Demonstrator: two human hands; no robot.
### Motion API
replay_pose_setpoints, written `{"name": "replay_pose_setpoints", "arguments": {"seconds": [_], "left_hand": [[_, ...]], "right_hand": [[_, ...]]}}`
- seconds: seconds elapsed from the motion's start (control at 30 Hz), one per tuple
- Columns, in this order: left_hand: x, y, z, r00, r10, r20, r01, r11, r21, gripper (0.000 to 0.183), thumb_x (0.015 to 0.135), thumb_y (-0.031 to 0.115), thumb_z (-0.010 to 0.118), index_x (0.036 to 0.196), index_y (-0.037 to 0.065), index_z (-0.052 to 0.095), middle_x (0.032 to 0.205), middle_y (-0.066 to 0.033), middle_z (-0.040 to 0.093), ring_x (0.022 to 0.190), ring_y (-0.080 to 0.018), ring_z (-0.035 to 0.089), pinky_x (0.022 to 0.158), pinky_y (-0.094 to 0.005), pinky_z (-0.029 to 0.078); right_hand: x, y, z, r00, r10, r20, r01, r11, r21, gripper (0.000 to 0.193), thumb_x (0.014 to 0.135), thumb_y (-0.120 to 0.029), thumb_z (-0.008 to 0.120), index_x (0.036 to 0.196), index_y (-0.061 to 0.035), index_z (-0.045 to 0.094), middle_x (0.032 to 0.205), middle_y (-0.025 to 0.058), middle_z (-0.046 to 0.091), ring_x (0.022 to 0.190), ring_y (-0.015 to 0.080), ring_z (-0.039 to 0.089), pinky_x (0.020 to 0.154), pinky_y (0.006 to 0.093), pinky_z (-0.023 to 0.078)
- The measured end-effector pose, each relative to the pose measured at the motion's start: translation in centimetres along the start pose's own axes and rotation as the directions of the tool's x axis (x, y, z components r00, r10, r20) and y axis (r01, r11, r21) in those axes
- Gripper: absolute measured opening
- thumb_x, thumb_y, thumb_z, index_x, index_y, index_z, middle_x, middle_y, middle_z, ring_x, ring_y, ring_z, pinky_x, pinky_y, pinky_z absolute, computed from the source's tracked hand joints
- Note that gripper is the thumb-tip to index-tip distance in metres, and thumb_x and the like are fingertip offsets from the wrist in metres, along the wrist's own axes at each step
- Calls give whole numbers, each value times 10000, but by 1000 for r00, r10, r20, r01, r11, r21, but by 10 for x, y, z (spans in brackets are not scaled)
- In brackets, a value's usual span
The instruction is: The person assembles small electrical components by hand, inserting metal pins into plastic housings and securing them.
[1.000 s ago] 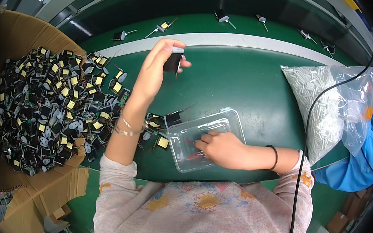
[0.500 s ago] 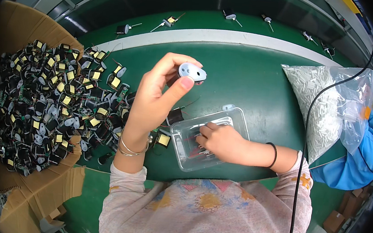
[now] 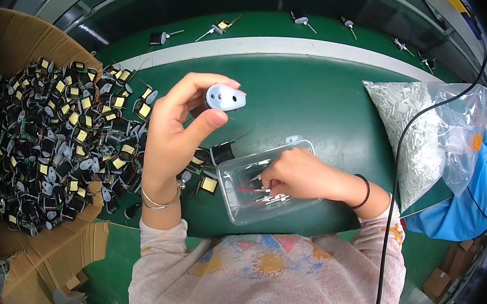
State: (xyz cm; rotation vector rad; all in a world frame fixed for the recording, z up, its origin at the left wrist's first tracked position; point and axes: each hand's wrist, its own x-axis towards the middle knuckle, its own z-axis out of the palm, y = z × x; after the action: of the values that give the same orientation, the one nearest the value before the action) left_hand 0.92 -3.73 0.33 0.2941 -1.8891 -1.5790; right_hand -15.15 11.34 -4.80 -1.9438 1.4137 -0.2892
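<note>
Left hand (image 3: 177,130) has a pinch grip on a small grey oval plastic cap with two holes (image 3: 224,98), thumb and fingertips clamped on it, held up above the green worktop (image 3: 320,101). Right hand (image 3: 295,172) is down in a clear plastic rectangular tray (image 3: 232,201), fingers curled over some thin red-and-white wire bits (image 3: 259,195) in there; can't tell if it's actually gripping one. Just left of the tray sit a few loose black transformer coils with yellow tape (image 3: 209,184), and further left a big pile of them spills over brown cardboard (image 3: 50,131). Off to the right there's a clear bag of small white tubes (image 3: 417,134).
</note>
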Motion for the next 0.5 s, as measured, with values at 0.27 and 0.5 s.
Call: {"name": "replay_pose_setpoints", "arguments": {"seconds": [0.27,0.5], "left_hand": [[2,-1,-5,999,-36,-26,36,999,-7,265,845,167,624,1041,-9,588,1057,-97,615,953,-151,582,836,-260,448],[2,14,2,997,23,70,-37,979,200,318,732,251,652,959,28,652,1167,-137,562,1073,-253,518,906,-351,407]], "right_hand": [[12,13,-59,869,182,-460,271,603,751,105,844,-88,630,900,0,615,872,43,633,781,117,594,684,247,495],[18,1,-62,598,134,-790,427,782,455,95,773,-54,682,861,-24,661,795,44,621,742,137,582,677,263,492]]}}
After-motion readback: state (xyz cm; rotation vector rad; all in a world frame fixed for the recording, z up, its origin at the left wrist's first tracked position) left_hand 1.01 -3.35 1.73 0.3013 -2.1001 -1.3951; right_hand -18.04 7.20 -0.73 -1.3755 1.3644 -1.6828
